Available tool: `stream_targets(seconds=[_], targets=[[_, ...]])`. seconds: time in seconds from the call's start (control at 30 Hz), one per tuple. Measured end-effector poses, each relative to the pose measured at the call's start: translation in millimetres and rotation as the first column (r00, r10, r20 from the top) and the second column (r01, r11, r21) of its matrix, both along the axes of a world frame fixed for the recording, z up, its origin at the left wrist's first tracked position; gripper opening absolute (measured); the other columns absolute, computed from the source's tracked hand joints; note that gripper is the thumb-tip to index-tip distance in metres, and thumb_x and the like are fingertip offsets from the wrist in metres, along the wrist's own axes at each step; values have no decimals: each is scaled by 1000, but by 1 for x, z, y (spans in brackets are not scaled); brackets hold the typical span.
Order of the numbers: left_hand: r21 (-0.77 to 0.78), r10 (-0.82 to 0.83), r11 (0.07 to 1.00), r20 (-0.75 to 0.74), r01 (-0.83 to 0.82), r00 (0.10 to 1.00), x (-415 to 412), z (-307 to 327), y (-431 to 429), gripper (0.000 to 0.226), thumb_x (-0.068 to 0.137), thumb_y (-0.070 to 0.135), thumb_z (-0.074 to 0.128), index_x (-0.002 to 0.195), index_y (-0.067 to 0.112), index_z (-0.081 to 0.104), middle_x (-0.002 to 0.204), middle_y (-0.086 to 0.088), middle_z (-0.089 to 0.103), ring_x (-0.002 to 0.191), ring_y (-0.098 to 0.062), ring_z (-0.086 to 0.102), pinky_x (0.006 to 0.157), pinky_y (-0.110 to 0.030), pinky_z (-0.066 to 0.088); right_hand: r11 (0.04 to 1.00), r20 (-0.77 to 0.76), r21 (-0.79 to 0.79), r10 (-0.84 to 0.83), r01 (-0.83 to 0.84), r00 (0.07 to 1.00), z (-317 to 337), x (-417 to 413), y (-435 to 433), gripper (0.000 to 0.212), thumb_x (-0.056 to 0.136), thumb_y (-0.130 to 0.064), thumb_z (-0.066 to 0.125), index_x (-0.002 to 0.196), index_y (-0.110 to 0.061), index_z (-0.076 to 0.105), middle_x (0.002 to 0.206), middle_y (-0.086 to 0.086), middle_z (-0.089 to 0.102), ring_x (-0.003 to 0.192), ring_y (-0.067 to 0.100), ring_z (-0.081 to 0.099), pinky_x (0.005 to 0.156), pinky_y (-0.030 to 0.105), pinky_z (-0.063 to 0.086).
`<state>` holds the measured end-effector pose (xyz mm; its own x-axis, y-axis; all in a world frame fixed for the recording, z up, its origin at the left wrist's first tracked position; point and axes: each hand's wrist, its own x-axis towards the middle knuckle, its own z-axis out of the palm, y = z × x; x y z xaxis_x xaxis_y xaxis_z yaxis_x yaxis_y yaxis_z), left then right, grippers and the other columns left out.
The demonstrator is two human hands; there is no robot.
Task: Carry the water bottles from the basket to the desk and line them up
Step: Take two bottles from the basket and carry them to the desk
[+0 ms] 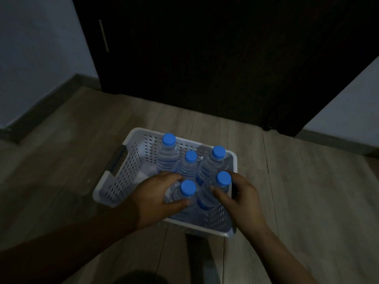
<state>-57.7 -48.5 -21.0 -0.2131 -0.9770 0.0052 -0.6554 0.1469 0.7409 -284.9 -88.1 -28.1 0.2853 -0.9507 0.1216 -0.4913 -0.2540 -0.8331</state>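
wood-plank floor (297, 181) under white basket (123, 177), dark door (205, 58) behind

Blue caps, clear bottles, a white basket full of holes.

All five caps are bright blue, like those on the front bottle (188, 188) at 5 o'clock in the basket and the right bottle (206, 196) at 3 o'clock. The back bottles (167, 158) are see-through with rings all round. The white basket (123, 181) has rows of small dark holes and a dark grey handle (119, 158) at 9 o'clock. The floor (297, 191) is grey-brown wood with long lines. The door (205, 58) at 12 o'clock is almost black. The walls (30, 48) look pale blue-grey.
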Motion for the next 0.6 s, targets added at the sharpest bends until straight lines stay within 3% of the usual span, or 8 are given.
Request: stream_targets(seconds=[0.1,0.23,0.4,0.47,0.6], targets=[[-5,-2,1000,-94,2,996,-4,-1,-1,38,78,54,64,111,36,58,110,22,60,105,8,53,88,-14,45,997,75,-44,-66,69,995,-8,3,2,26,83,-32,68,107,-39,60,109,-24,65,104,-4,60,83,15,51],[23,-6,1000,-287,13,958,-14,-4,0,27,84,29,67,111,25,63,107,16,65,105,5,58,86,-9,46,990,118,-90,-94,105,989,-12,6,3,27,83,-42,63,109,-35,62,109,-21,65,105,3,60,84,27,51],[106,-7,993,-368,49,930,-19,-10,2,26,91,30,57,118,29,56,115,22,60,109,7,56,86,-8,46,983,192,-92,-139,159,972,-17,5,5,37,79,-41,66,112,-23,67,114,-14,66,112,14,59,90,46,52],[85,18,996,-405,18,914,-19,-9,2,26,91,25,58,118,25,58,116,22,60,109,7,56,86,-7,45,983,216,-77,-148,168,965,-15,6,7,39,78,-41,67,112,-22,68,115,-13,66,113,13,59,92,44,51],[43,49,999,-429,-34,902,-16,0,2,28,89,23,60,116,24,59,114,24,62,107,7,57,85,-6,45,987,307,-47,-134,156,942,0,12,11,30,78,-24,70,107,-29,66,111,-22,67,109,0,61,89,17,51]])
